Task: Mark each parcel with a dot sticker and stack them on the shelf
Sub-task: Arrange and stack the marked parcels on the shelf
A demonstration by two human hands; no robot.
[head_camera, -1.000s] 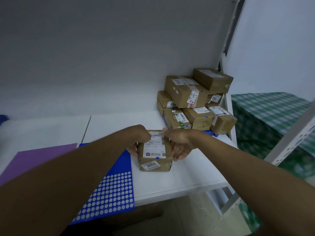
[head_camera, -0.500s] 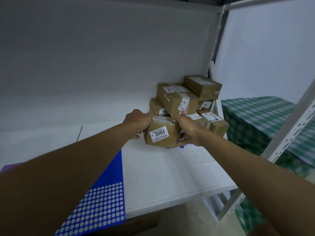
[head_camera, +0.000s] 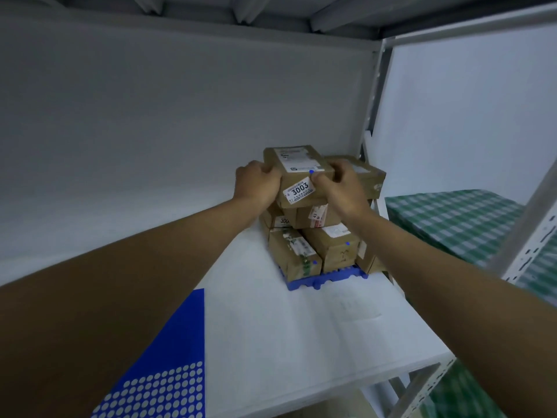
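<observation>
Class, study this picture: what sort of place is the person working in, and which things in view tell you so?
Probably a parcel storeroom or sorting station. White metal shelving holds labelled cardboard parcels stacked on a small blue pallet, and a blue dot-sticker sheet lies on the shelf.

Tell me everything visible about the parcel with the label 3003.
The parcel with the label 3003 is a small brown cardboard box. A white shipping label covers its top, a white sticker reading 3003 sits on its near side, and a blue dot sticker marks the top near edge. The left hand and right hand grip its two ends. It sits level at the top of the parcel stack on the shelf.
</observation>
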